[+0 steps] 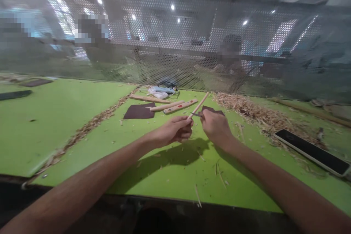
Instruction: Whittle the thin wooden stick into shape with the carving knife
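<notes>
My left hand (178, 128) is closed round the lower end of a thin pale wooden stick (202, 101), which slants up and away to the right. In my right hand (215, 124) a small knife (195, 114) is gripped, its narrow blade lying against the stick just above my left fingers. The knife's handle is mostly hidden in my fist. Just beyond my hands lie a wooden stick with a narrowed tip (168, 106) and a flat wooden piece with red marks (181, 106). A dark sheet, perhaps sandpaper (139, 112), is under the narrowed tip.
Wood shavings (246, 108) are heaped at the right, beside a phone (311, 150). Another dark sheet (214, 110) lies behind my right hand. White cables and a pouch (161, 90) sit near the perforated metal screen (170, 51). Blurred people show beyond it. The green tabletop (90, 168) carries scattered shavings.
</notes>
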`<state>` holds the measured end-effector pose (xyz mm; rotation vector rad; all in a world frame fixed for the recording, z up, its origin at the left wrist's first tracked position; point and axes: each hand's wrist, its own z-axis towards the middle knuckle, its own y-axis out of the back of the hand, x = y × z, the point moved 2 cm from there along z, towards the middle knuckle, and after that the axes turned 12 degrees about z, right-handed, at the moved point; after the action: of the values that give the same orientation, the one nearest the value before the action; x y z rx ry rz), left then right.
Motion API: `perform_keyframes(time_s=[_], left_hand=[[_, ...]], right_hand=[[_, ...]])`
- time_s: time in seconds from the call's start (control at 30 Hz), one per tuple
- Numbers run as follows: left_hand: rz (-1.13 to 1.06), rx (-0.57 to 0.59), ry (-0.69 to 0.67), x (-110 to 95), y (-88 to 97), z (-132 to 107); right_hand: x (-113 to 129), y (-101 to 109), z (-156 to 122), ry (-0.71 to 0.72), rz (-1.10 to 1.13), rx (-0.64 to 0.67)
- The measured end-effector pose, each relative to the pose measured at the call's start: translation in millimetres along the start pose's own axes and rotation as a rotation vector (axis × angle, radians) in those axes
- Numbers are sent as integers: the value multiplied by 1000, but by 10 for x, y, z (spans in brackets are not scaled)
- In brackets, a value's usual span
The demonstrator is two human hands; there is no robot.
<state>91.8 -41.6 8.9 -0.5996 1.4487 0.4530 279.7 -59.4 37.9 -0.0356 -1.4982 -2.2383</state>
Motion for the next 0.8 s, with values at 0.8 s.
perform_keyframes(time_s=[0.8], left_hand=[[100, -293, -4, -115, -43, 30]], right_hand=[[-15, 46, 491, -135, -212, 49]])
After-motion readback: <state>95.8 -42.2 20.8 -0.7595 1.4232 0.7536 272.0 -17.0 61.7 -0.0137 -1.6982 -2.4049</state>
